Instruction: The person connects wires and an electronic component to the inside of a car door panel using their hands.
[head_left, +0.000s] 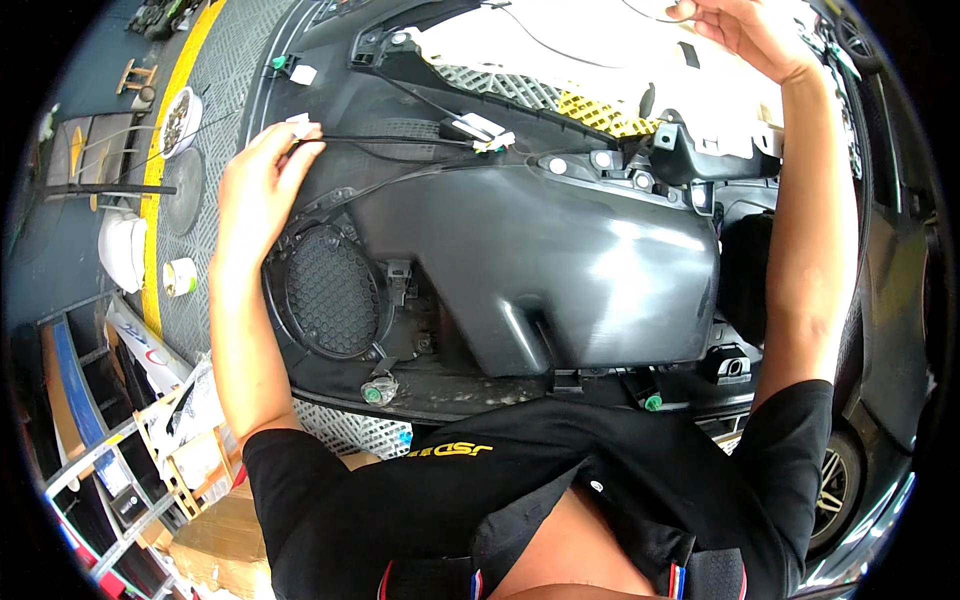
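In front of me lies a black car door panel (560, 250), its inner side up, with a round speaker grille (335, 290) at its left. My left hand (262, 180) is above the grille, thumb and fingers closed on black wires (390, 141). These run right to a bundle of small white connectors (484, 133) on the panel. My right hand (745, 35) reaches to the far right, over a pale sheet (590, 35). Its thumb and forefinger pinch a thin dark wire (650, 14) that passes beyond the upper edge of the view.
Green clips (653, 403) stick out along the panel's rim. A dark car (900, 310) stands close on the right. To the left are a white bowl (181, 122) of small parts, a white tub (180, 277), a metal shelf (95, 450) and a cardboard box (225, 545).
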